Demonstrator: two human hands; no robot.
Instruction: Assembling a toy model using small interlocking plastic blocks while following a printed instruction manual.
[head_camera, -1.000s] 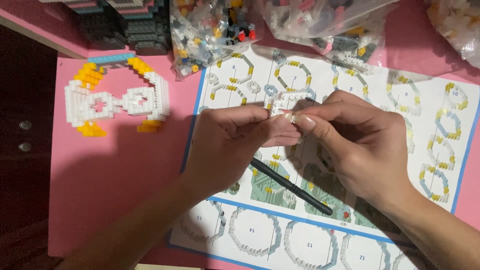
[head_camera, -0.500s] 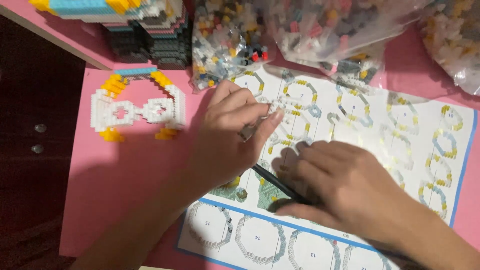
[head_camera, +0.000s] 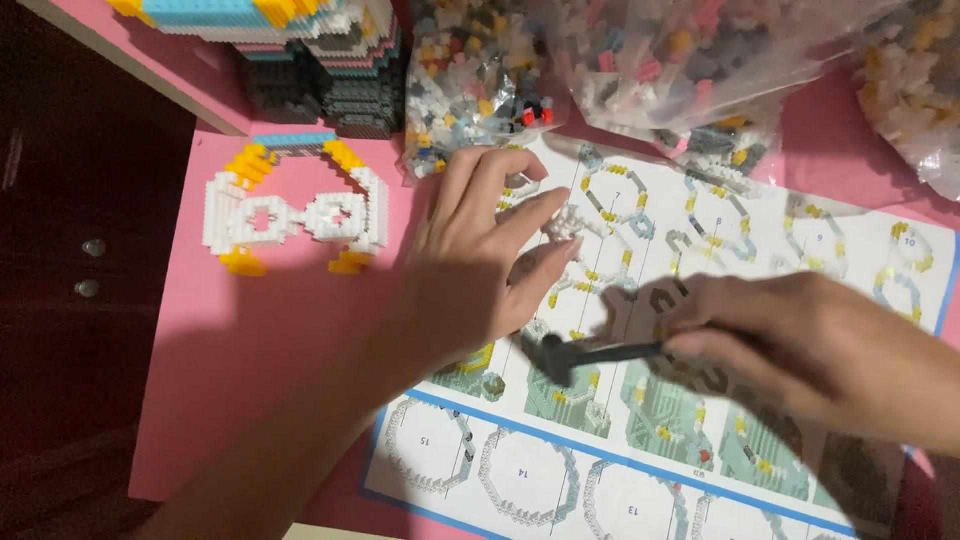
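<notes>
The left hand (head_camera: 480, 265) is pinching a small white brick cluster (head_camera: 566, 222) between half-spread fingertips over the instruction sheet (head_camera: 760, 250), seemingly steadying it, while the right hand (head_camera: 800, 355) is closing around a thin black tool (head_camera: 590, 353) pointed toward it.

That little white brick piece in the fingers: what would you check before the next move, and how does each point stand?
1. White brick piece held in left hand fingertips: ok.
2. Right hand grips the black tool: ok.
3. Instruction sheet lies flat on the pink table: ok.
4. Step diagram readable: not ok, hands cover part.
5. Bags of loose bricks within reach: ok.
6. Piece fully assembled: cannot tell.
</notes>
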